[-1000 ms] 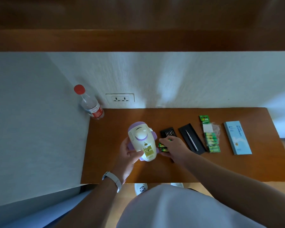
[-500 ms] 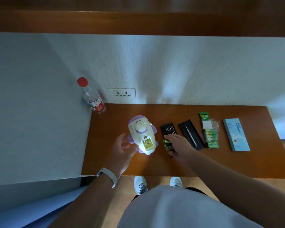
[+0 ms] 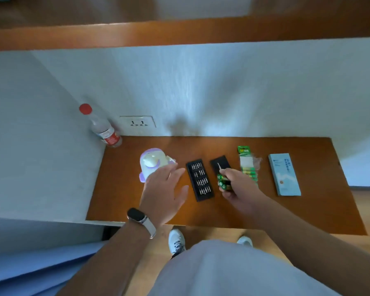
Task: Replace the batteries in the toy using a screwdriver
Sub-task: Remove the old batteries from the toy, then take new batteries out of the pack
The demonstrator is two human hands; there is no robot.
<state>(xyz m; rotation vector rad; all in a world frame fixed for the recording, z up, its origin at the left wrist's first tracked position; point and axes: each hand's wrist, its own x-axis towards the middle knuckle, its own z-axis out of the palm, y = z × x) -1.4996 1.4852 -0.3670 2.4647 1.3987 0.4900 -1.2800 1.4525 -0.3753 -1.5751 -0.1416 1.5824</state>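
The white and purple toy (image 3: 151, 165) stands on the brown table (image 3: 308, 206) at the left. My left hand (image 3: 165, 189) hovers open just in front of it, fingers spread, holding nothing. My right hand (image 3: 236, 185) is closed around several green batteries (image 3: 222, 182), over the black lid (image 3: 219, 162) on which the thin silver screwdriver (image 3: 219, 165) lies. A black tray of screwdriver bits (image 3: 199, 179) lies between my two hands. A green battery pack (image 3: 247, 165) lies just right of my right hand.
A clear bottle with a red cap (image 3: 100, 127) leans in the back left corner. A wall socket (image 3: 137, 122) sits behind the toy. A light blue box (image 3: 284, 174) lies at the right. My shoes (image 3: 176, 240) show below the table's front edge.
My left hand has let go of the toy, which now stands on the table. My right hand has lifted the green batteries and moved right, uncovering the bit tray.
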